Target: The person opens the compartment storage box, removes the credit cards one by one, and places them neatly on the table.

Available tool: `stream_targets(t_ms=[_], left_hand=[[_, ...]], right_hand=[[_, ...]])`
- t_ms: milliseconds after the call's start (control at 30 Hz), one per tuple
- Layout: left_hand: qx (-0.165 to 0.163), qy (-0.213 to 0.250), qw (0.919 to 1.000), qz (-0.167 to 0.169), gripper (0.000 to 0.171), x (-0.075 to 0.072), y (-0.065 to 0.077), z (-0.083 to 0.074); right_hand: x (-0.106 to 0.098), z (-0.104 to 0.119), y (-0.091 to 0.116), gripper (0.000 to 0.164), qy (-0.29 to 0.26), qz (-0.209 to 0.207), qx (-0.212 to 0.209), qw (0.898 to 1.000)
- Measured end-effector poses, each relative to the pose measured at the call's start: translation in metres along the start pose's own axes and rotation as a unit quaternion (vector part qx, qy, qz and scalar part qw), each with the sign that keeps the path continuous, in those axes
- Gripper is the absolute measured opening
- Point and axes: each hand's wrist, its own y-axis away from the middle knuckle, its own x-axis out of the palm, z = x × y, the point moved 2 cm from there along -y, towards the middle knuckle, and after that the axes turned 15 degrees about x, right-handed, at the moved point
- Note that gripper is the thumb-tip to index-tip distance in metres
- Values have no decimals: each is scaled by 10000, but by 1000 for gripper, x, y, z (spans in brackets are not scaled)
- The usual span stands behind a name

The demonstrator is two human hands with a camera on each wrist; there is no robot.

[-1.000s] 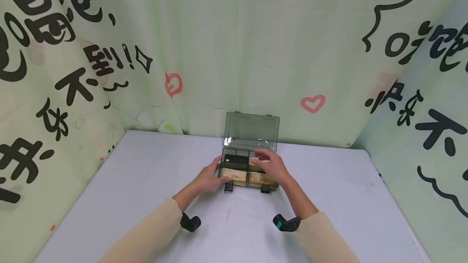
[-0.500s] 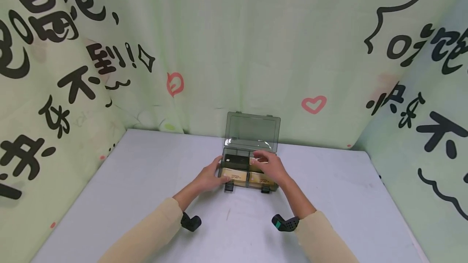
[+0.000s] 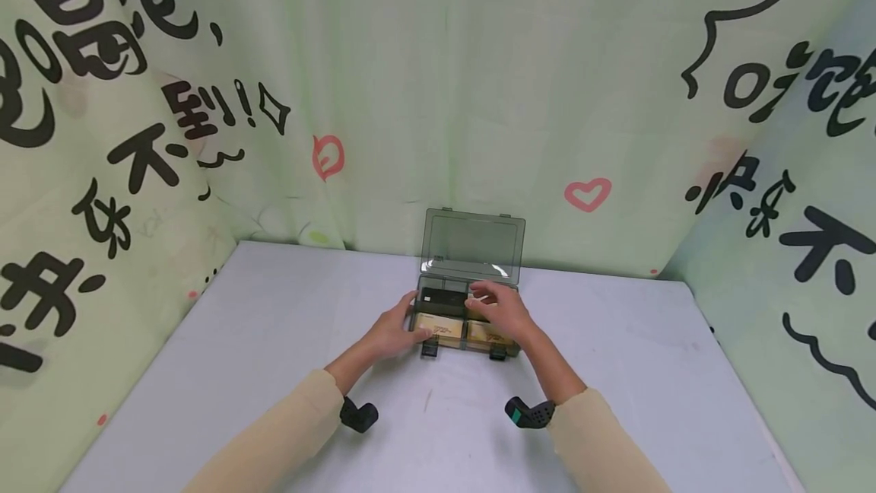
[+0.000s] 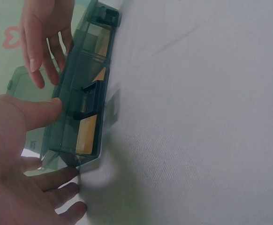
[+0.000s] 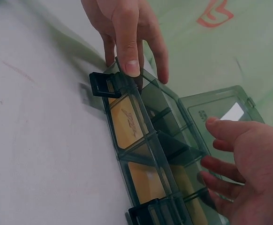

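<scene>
A clear dark-green divided box (image 5: 151, 133) sits near the middle of the head view, at the far side of the white worktop (image 3: 274, 341), its lid (image 3: 472, 246) raised behind. The left hand (image 3: 391, 335) holds the box's left end, thumb over the front rim and fingers along the side. The right hand (image 3: 508, 312) hangs above the rear right compartment, thumb and loosely bent fingers apart, holding nothing visible. A black item (image 3: 445, 300) lies in the rear left compartment; yellow pieces (image 3: 439, 326) show in the front ones.
</scene>
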Motion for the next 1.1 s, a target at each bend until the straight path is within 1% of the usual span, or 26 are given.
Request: stream_targets(t_ms=[267,467,767,900,1100], left_hand=[[-62,-22,10000,-11,80,1,1,3],[-99,-33,9999,-11,80,1,3,2],[-59,-36,10000,43,80,1,2,2],[-54,-37,10000,61,79,1,2,0],[-75,-34,9999,67,79,1,1,-3]], right_hand=[[5,-1,-4,45,190,100,-38,9998],[7,3,-3,45,243,205,-79,9995],[11,4,-7,44,384,274,-133,9988],[13,5,-10,45,489,266,-92,9984],[14,5,-15,45,796,224,10,9966]])
